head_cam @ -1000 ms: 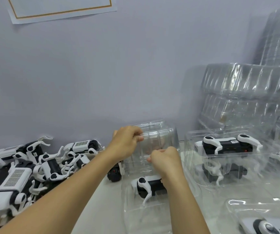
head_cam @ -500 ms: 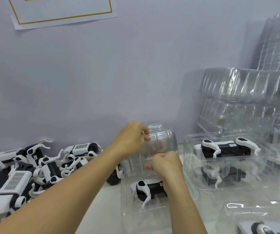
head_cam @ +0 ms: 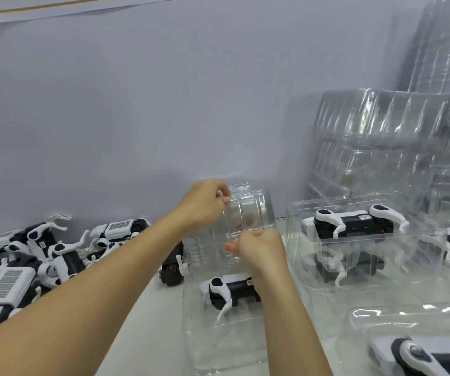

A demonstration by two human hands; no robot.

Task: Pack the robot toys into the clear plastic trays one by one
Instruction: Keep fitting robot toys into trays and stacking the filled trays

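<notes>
Hands first: our left hand [head_cam: 205, 204] pinches the top corner of the clear lid [head_cam: 248, 210], fingers curled round its edge, and our right hand [head_cam: 259, 248] grips the lid's lower rim, so both are clamped on the same piece of plastic. That lid is held up, tilted, above the open tray [head_cam: 218, 340], where one robot toy [head_cam: 232, 290] already sits w/ its white legs hanging down. Handling-wise we'd guess the plastic is v. light, thin and springy, prob slippery too, so best to hold it by the stiffer rim and corners, not the ribbed middle, which looks like it'd buckle. The toys look like hard plastic w/ skinny legs that could snag, so we'd grab them by the body. Counts: one toy in our tray, one in the closed tray [head_cam: 354, 229] to the right, another at the far right edge, one more bottom right. The loose pile [head_cam: 42, 256] on the left is too tangled to count, maybe 6+. The stack of empty trays [head_cam: 381, 137] at the back is uncountable, too much glare.
</notes>
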